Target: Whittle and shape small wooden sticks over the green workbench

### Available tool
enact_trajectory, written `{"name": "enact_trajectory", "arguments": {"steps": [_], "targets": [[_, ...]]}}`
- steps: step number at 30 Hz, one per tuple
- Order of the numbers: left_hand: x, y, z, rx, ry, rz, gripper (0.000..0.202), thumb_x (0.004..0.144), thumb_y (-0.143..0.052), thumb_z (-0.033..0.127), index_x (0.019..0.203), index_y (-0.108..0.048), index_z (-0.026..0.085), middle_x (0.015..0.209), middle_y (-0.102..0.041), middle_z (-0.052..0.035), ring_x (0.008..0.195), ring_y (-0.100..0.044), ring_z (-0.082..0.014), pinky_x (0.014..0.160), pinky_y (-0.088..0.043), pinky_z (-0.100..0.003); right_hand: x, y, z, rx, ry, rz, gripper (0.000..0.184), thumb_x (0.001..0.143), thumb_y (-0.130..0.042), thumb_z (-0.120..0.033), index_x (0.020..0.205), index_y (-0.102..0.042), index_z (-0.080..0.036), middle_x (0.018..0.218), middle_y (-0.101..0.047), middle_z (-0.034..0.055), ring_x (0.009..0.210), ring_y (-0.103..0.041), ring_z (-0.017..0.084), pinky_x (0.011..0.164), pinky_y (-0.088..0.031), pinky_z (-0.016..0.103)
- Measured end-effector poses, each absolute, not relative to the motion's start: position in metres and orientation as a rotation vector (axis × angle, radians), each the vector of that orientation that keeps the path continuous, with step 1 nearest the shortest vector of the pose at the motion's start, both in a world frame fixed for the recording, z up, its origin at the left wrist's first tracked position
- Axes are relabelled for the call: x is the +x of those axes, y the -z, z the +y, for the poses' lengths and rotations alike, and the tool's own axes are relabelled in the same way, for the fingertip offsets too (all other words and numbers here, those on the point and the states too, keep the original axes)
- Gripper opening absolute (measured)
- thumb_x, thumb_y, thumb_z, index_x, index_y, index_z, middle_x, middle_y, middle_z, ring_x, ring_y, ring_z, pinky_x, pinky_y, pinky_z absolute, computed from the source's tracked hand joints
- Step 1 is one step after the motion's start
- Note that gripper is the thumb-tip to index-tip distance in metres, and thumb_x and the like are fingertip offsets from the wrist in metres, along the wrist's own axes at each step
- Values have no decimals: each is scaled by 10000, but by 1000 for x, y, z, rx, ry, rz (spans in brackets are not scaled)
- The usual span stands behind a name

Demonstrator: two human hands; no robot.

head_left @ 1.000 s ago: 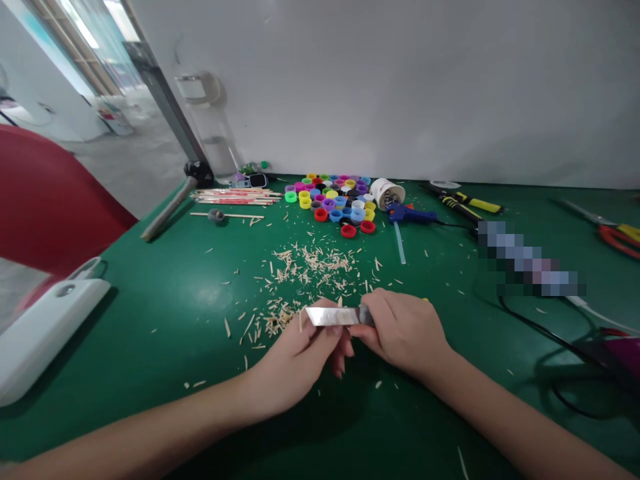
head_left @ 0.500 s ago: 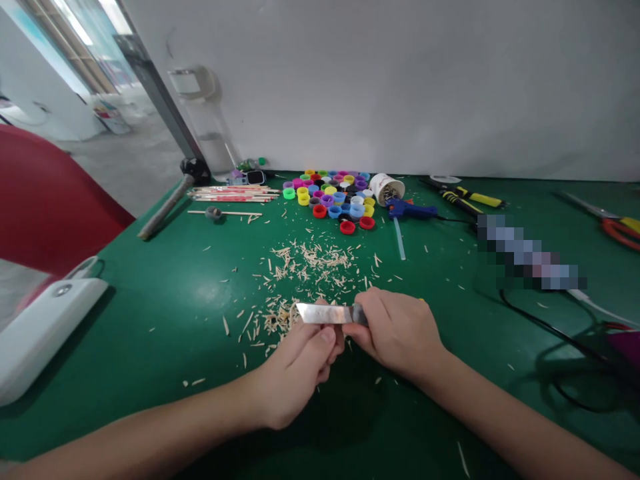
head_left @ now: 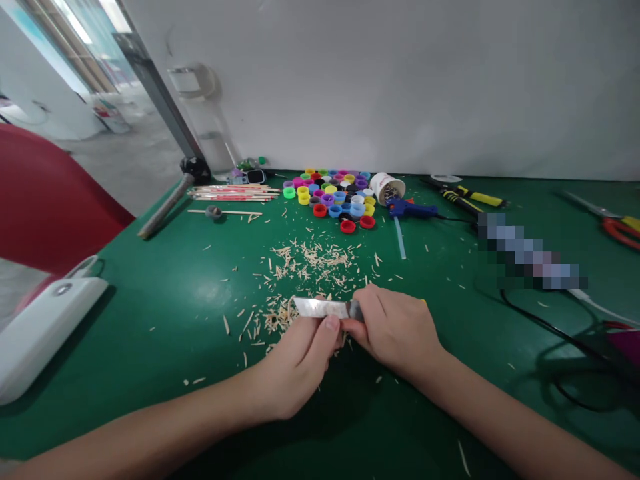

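My right hand (head_left: 397, 327) is closed round the dark handle of a knife (head_left: 320, 307). The blade points left and lies across the top of my left hand (head_left: 300, 360), close to the thumb. That left hand is closed, fingers curled under; what it grips is hidden behind the fingers and blade. Pale wood shavings (head_left: 280, 317) are heaped just behind the left hand, and more shavings (head_left: 320, 257) are scattered farther back on the green table (head_left: 165, 333).
Colourful bottle caps (head_left: 327, 199), a white cup (head_left: 386, 188) and a blue glue gun (head_left: 413, 209) stand at the back. Bundled sticks (head_left: 235, 193) and a hammer (head_left: 167, 203) lie back left. Pliers (head_left: 465, 197), scissors (head_left: 620, 225) and cables are right; a white box (head_left: 50, 333) is left.
The knife and my right hand have shifted slightly left and away from me. My left thumb has moved up, nearer the blade. The other things have stayed put.
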State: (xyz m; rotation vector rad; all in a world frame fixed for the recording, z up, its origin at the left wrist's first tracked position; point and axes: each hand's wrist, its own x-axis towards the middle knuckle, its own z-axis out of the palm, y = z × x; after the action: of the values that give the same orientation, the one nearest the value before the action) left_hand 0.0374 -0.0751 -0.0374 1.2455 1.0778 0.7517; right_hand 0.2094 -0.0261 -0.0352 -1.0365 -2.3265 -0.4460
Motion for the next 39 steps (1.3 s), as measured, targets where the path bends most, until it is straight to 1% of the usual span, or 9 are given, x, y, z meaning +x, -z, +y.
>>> {"name": "enact_trajectory", "arguments": {"steps": [6, 11, 16, 20, 23, 26, 30, 35, 39], "targets": [[39, 37, -75, 1380, -805, 1150, 334, 958, -271, 447, 796, -443, 212, 641, -383, 28, 543, -338, -113, 487, -327, -249, 209, 39, -27, -1039, 482, -2323, 500, 982, -178, -447, 675, -472, -184, 557, -488, -3, 471, -391, 106, 484, -184, 267], [42, 38, -75, 1343, -835, 1180, 340, 958, -269, 432, 764, -441, 212, 602, -332, 39, 511, -293, -114, 455, -294, -256, 208, 42, -26, -1052, 502, -2313, 505, 978, -177, -457, 671, -472, -187, 563, -487, 1, 472, -389, 107, 485, -183, 270], [46, 33, -81, 1389, -759, 1100, 362, 963, -273, 437, 697, -379, 214, 607, -323, 39, 514, -287, -106, 446, -292, -248, 208, 37, -20, -1230, 477, -2224, 547, 968, -173, -522, 687, -486, -173, 543, -478, -13, 428, -348, 89, 448, -146, 256], [46, 30, -81, 1269, -784, 1022, 337, 965, -273, 453, 736, -356, 219, 627, -315, 55, 477, -274, -83, 408, -270, -224, 211, 35, -19, -1159, 453, -2269, 574, 970, -138, -523, 673, -487, -178, 553, -491, -4, 454, -379, 96, 459, -167, 255], [45, 30, -77, 1166, -831, 976, 302, 959, -311, 448, 761, -338, 222, 643, -331, 64, 466, -292, -69, 397, -277, -205, 216, 33, -20, -1178, 375, -2244, 569, 969, -146, -530, 694, -495, -176, 556, -497, -9, 465, -405, 94, 462, -189, 248], [43, 31, -75, 1137, -841, 962, 284, 949, -346, 449, 782, -358, 219, 648, -339, 65, 472, -299, -65, 398, -291, -198, 221, 32, -21, -1125, 325, -2263, 580, 964, -145, -548, 708, -505, -173, 556, -503, -11, 466, -411, 92, 467, -206, 248], [41, 36, -76, 1166, -811, 1017, 296, 934, -363, 482, 827, -406, 210, 640, -345, 61, 474, -297, -69, 398, -296, -203, 219, 31, -24, -1005, 354, -2341, 599, 966, -121, -543, 681, -500, -177, 550, -496, -5, 465, -374, 98, 465, -194, 263], [38, 35, -74, 1333, -791, 1104, 364, 949, -307, 478, 764, -445, 197, 624, -363, 45, 495, -318, -82, 436, -325, -223, 214, 32, -26, -975, 346, -2368, 582, 973, -133, -521, 659, -483, -178, 547, -480, -8, 472, -361, 99, 472, -198, 264], [38, 27, -70, 1464, -789, 1100, 345, 953, -308, 438, 759, -466, 199, 594, -369, 40, 516, -349, -99, 465, -335, -237, 215, 33, -25, -957, 341, -2369, 569, 977, -152, -508, 672, -495, -172, 558, -492, -5, 475, -372, 101, 473, -197, 268]]}}
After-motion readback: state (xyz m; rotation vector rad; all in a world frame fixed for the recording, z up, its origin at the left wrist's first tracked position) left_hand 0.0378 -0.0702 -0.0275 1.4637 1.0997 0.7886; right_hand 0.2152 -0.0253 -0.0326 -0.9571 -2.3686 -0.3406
